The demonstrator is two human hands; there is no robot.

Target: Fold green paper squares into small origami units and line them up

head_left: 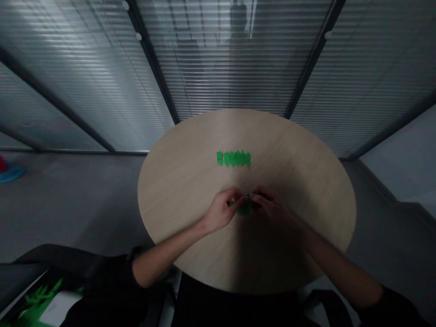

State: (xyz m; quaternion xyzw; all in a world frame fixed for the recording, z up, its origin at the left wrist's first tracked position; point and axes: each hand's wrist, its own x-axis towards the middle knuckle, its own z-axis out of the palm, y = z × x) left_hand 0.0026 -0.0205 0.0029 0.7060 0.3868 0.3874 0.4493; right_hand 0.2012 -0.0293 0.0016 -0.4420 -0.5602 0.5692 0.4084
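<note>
Green piece (pixel 244 209) in hands (pixel 220 211) (pixel 272 206), pale table (pixel 184 168)

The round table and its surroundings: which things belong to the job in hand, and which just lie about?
Seemingly part of the job:
green piece between left hand and right hand
row of green pieces on round table

Perhaps just lying about:
red-and-blue object on floor
white item, lower left (green things beside it may be related)

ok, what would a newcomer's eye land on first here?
Likely the row of bright green pieces near the middle of the round table. Next, the left hand and right hand, close together on the near side of that row, with another green item between them.
</note>
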